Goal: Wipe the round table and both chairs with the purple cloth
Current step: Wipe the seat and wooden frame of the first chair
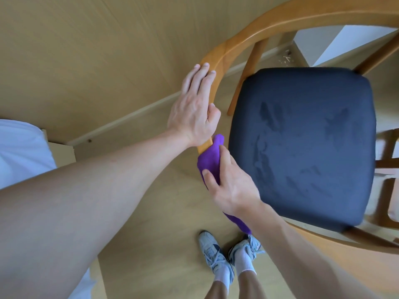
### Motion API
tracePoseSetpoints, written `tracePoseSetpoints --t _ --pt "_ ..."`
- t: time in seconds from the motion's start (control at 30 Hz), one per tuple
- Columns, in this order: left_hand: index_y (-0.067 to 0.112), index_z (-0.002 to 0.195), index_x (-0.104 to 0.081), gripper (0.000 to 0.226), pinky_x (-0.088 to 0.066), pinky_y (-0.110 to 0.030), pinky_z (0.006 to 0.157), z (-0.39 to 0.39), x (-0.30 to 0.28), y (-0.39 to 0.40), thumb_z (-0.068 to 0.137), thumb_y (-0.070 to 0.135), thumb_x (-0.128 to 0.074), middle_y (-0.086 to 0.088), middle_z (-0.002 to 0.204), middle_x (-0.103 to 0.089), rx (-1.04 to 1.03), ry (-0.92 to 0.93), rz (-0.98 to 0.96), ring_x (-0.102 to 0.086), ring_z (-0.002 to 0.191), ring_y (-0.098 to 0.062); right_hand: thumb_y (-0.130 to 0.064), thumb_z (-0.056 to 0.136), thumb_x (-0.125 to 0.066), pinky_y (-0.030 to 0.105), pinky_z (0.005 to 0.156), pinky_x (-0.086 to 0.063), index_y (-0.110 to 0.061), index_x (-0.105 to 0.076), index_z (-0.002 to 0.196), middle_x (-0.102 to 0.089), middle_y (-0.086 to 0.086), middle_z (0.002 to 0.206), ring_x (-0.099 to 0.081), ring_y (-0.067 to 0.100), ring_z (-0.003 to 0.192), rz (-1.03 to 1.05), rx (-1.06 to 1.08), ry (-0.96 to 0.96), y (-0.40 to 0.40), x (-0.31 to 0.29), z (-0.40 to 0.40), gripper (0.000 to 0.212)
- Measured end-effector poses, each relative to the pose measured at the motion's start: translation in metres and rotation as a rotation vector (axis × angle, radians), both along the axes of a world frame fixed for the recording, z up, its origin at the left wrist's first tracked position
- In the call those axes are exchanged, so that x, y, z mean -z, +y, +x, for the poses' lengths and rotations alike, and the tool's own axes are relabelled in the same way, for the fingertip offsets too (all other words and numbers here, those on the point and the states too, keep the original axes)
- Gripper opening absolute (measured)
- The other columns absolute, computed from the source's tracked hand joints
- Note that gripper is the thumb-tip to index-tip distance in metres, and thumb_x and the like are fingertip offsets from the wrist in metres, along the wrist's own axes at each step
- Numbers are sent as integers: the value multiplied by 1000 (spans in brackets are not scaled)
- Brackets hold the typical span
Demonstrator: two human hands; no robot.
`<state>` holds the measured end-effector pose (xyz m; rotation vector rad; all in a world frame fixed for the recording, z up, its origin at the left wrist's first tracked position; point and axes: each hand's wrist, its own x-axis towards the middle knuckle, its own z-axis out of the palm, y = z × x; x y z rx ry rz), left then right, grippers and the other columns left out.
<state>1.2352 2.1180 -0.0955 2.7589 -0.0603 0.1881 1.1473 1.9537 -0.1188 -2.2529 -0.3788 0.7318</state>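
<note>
Under right-hand grip, purple cloth

Both forearms are bare, with no sleeve, watch or ring showing on the left hand or the right hand. A white garment shows at the left edge of the view. On the feet are pale grey-blue lace-up trainers with darker side panels and light laces, worn with ribbed white crew socks. Above the socks the shins are bare.
</note>
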Motion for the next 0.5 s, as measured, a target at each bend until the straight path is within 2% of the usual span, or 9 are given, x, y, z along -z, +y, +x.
tracePoseSetpoints --t 0.07,0.13,0.17,0.23,0.3,0.33,0.37,0.43,0.5 --pt "-4 150 -43 65 -12 -18 123 1 1 2 90 20 -36 -19 163 -36 5 -8 -81 -25 155 -33 -51 99 -44 40 67 -48 -25 -33 129 -56 -11 110 -56 20 80 -51 -62 9 -18 0 -6 41" --pt "-1 149 -45 58 -14 -18 123 0 1 1 95 17 -35 -16 164 -35 -42 -16 -262 -25 155 -29 -55 100 -41 39 62 -47 -27 -36 115 -55 -12 98 -55 17 75 -119 -88 -62 -27 0 -14 33" --pt "1 149 -45 55 -16 -20 124 -4 3 -1 97 16 -35 -14 164 -34 -123 -30 -394 -26 155 -25 -56 99 -40 37 58 -43 -28 -33 107 -53 -12 94 -52 15 72 -142 -87 -111 -27 0 -18 29" --pt "7 147 -47 51 -23 -20 121 -28 12 -7 99 20 -36 -7 161 -38 -429 -80 -645 -31 150 -14 -55 98 -41 31 49 -33 -31 -28 101 -50 -12 89 -46 13 66 -148 -66 -194 -21 2 -21 27" --pt "11 142 -52 46 -30 -10 110 -72 23 -17 101 26 -36 0 146 -49 -771 -99 -825 -43 135 -6 -51 97 -46 27 46 -28 -27 -32 108 -49 -13 93 -46 13 64 -136 -39 -233 -10 5 -19 30" --pt "12 138 -54 41 -34 -12 108 -97 30 -25 104 26 -37 1 139 -53 -887 -70 -911 -47 129 -9 -49 97 -48 29 46 -28 -25 -34 115 -49 -13 97 -49 14 66 -124 -15 -236 -3 7 -16 34" --pt "13 133 -56 34 -37 -20 109 -121 35 -35 107 26 -38 0 134 -56 -951 -17 -988 -50 126 -12 -48 96 -49 32 48 -29 -23 -34 123 -49 -13 102 -53 17 71 -97 20 -236 4 9 -13 40" --pt "16 121 -61 32 -44 -36 107 -153 39 -58 104 30 -38 1 122 -65 -945 103 -1129 -58 118 -16 -47 97 -51 31 62 -37 -22 -27 142 -50 -12 119 -59 18 95 7 94 -222 18 10 -3 57" --pt "16 120 -63 33 -50 -34 96 -163 40 -77 105 28 -35 -1 114 -71 -832 192 -1280 -63 110 -19 -46 98 -52 32 84 -47 -21 -17 156 -48 -8 142 -53 15 119 149 162 -200 33 3 13 72"
